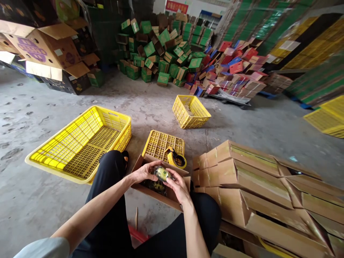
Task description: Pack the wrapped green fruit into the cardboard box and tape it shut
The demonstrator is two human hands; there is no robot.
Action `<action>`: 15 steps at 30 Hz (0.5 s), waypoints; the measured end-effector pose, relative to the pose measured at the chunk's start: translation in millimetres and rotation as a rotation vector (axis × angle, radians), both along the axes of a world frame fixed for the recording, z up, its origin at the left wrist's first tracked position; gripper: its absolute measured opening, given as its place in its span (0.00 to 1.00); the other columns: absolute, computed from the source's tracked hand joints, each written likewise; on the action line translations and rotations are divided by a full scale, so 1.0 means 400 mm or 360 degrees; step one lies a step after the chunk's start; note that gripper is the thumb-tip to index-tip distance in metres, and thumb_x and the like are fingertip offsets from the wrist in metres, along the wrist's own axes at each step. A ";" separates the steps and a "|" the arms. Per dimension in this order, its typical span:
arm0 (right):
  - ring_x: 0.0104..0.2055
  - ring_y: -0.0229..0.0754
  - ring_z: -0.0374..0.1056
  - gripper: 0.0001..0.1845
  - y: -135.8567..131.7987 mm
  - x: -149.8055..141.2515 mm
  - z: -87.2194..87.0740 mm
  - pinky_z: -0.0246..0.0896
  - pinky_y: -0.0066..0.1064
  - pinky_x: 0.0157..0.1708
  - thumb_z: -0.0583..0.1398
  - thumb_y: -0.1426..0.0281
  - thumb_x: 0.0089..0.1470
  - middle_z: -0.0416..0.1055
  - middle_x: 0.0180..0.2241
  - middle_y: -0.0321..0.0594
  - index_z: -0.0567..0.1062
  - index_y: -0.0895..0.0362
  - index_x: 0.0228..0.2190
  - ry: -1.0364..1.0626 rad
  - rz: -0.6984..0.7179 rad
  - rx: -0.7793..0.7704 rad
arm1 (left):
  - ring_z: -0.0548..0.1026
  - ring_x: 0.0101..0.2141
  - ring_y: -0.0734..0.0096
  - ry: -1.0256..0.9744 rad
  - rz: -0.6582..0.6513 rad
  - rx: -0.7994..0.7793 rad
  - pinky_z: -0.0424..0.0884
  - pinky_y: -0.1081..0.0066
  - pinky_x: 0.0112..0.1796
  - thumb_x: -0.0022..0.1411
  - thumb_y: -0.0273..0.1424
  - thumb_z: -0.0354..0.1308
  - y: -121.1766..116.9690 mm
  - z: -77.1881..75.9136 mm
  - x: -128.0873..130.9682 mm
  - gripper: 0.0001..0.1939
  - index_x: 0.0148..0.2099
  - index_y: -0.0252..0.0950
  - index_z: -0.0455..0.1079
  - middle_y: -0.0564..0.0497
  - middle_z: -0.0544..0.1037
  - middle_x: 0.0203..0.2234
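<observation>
Between both hands, above an open cardboard box (158,196), is a greenish-yellow fruit in a clear plastic wrapper (162,173); its exact kind is hard to tell. My left hand (143,172) has its fingers closed on the left side of it. The fingers of my right hand (177,185) grip its right end. Inside the box, partly under the hands, lie more dark, shiny wrapped pieces (155,186). Just beyond the box, a yellow tape dispenser (176,157) rests on an upturned yellow crate (156,145).
A large yellow crate (77,147) stands on the floor at left, a smaller yellow crate (192,113) farther ahead. Stacked cardboard boxes (258,186) crowd the right side. Heaps of green boxes (162,61) and red boxes (236,68) lie at the back. Larger cartons (51,50) stand far left.
</observation>
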State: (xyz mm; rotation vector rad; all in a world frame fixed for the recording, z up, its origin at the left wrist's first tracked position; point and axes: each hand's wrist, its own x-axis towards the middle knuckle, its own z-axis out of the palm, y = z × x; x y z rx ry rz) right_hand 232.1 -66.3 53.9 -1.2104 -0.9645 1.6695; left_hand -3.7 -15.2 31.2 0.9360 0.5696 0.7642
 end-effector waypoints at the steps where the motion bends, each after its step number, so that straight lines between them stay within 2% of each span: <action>1: 0.55 0.53 0.75 0.29 0.000 0.001 -0.001 0.74 0.49 0.56 0.76 0.58 0.49 0.78 0.56 0.40 0.81 0.46 0.53 -0.0010 -0.0001 0.0019 | 0.74 0.59 0.52 0.0001 -0.0011 -0.0042 0.68 0.58 0.59 0.46 0.29 0.82 -0.001 0.002 0.000 0.50 0.70 0.46 0.68 0.45 0.76 0.60; 3: 0.55 0.54 0.75 0.30 0.000 0.002 -0.004 0.73 0.52 0.57 0.76 0.58 0.48 0.77 0.56 0.40 0.80 0.46 0.53 -0.0053 0.0008 0.0050 | 0.74 0.59 0.52 0.0016 -0.0030 -0.0142 0.69 0.56 0.59 0.50 0.33 0.81 -0.004 0.005 -0.002 0.48 0.70 0.47 0.68 0.44 0.75 0.60; 6: 0.58 0.57 0.72 0.30 0.001 0.004 -0.009 0.67 0.56 0.62 0.75 0.57 0.49 0.77 0.56 0.40 0.81 0.46 0.53 -0.0182 0.0041 0.0109 | 0.77 0.55 0.53 0.0061 -0.0011 -0.0240 0.74 0.56 0.54 0.56 0.40 0.78 -0.006 0.008 -0.004 0.37 0.65 0.43 0.72 0.42 0.77 0.56; 9: 0.69 0.58 0.62 0.29 0.002 0.005 -0.009 0.52 0.55 0.72 0.75 0.57 0.50 0.71 0.64 0.38 0.81 0.45 0.53 -0.0290 0.0047 0.0251 | 0.80 0.47 0.58 0.0082 0.0069 -0.0188 0.76 0.58 0.49 0.54 0.39 0.79 -0.006 0.009 -0.004 0.32 0.58 0.39 0.75 0.44 0.79 0.49; 11: 0.74 0.56 0.53 0.32 0.003 0.004 -0.007 0.46 0.53 0.74 0.75 0.58 0.50 0.65 0.69 0.37 0.79 0.44 0.57 -0.0261 0.0070 0.0304 | 0.79 0.45 0.61 0.0071 0.0101 -0.0112 0.76 0.61 0.48 0.52 0.37 0.81 -0.005 0.009 -0.003 0.31 0.56 0.38 0.76 0.46 0.79 0.46; 13: 0.75 0.55 0.52 0.36 0.001 0.002 -0.005 0.51 0.54 0.72 0.74 0.57 0.52 0.62 0.70 0.37 0.74 0.42 0.61 -0.0168 0.0103 0.0244 | 0.79 0.44 0.62 0.0054 0.0110 -0.0034 0.74 0.63 0.48 0.51 0.35 0.81 -0.005 0.009 -0.002 0.32 0.56 0.37 0.76 0.46 0.80 0.45; 15: 0.72 0.56 0.57 0.36 -0.001 0.000 -0.003 0.62 0.55 0.67 0.72 0.55 0.54 0.62 0.70 0.40 0.73 0.42 0.62 -0.0081 0.0056 0.0106 | 0.79 0.45 0.62 0.0022 0.0097 0.0014 0.73 0.63 0.50 0.51 0.34 0.81 -0.005 0.009 0.000 0.33 0.57 0.37 0.76 0.46 0.79 0.47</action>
